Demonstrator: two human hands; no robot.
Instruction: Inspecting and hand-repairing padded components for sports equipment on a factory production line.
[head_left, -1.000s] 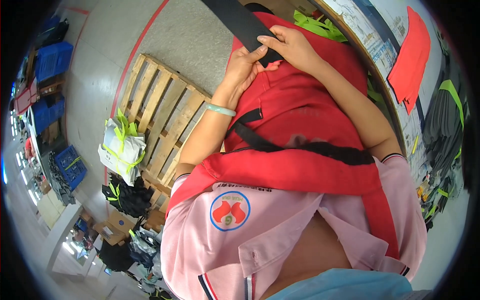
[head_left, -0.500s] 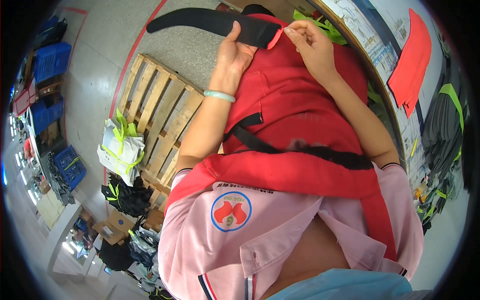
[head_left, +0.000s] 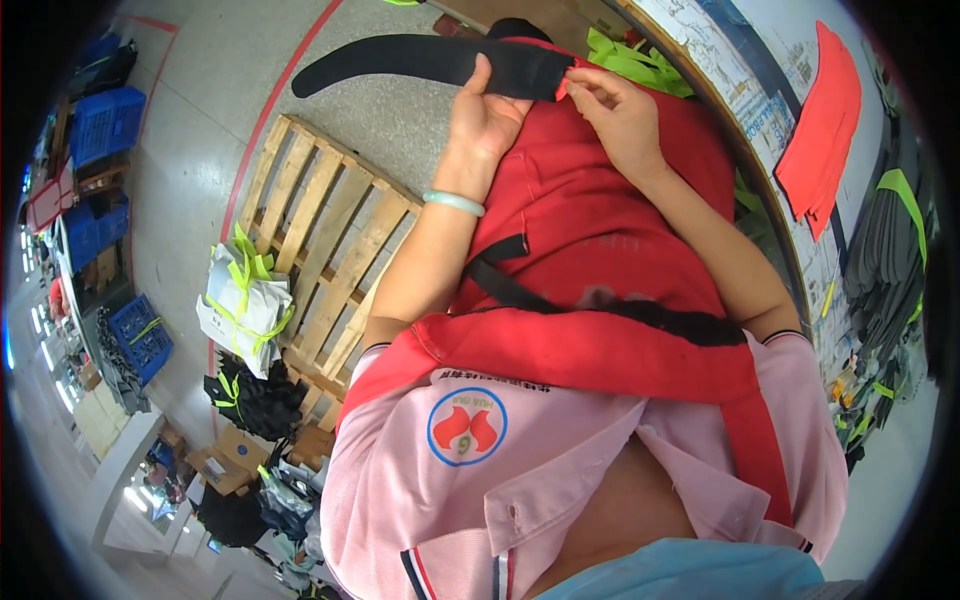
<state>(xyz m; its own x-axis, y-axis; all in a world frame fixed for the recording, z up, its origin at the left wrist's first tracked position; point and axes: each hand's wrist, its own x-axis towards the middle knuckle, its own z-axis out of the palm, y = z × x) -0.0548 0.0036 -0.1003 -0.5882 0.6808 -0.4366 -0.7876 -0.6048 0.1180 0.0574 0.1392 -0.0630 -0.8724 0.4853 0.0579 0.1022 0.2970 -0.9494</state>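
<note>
A long, curved black fabric piece (head_left: 395, 66) with red showing at its right end stretches across the top of the head view. Supporting it near the right part, my left hand (head_left: 485, 122) has its thumb on top and its fingers beneath, partly hidden. My right hand (head_left: 622, 122) is closed in a pinch at the red end, with thumb and index finger together on the edge. Below the fabric lies the red apron (head_left: 610, 220) over my lap. A pale green bangle (head_left: 454, 202) circles my left wrist.
To the right, a table (head_left: 765, 110) bears curved red fabric pieces (head_left: 822, 130) and a bundle of dark strips (head_left: 885, 240) tied in green. A wooden pallet (head_left: 325, 230) lies on the floor at left, beside a tied white bundle (head_left: 245, 305) and blue crates (head_left: 105, 125).
Both hands and the black piece's right end have shifted slightly down; my left hand also moved right. The red edge looks more bunched under my right fingers.
</note>
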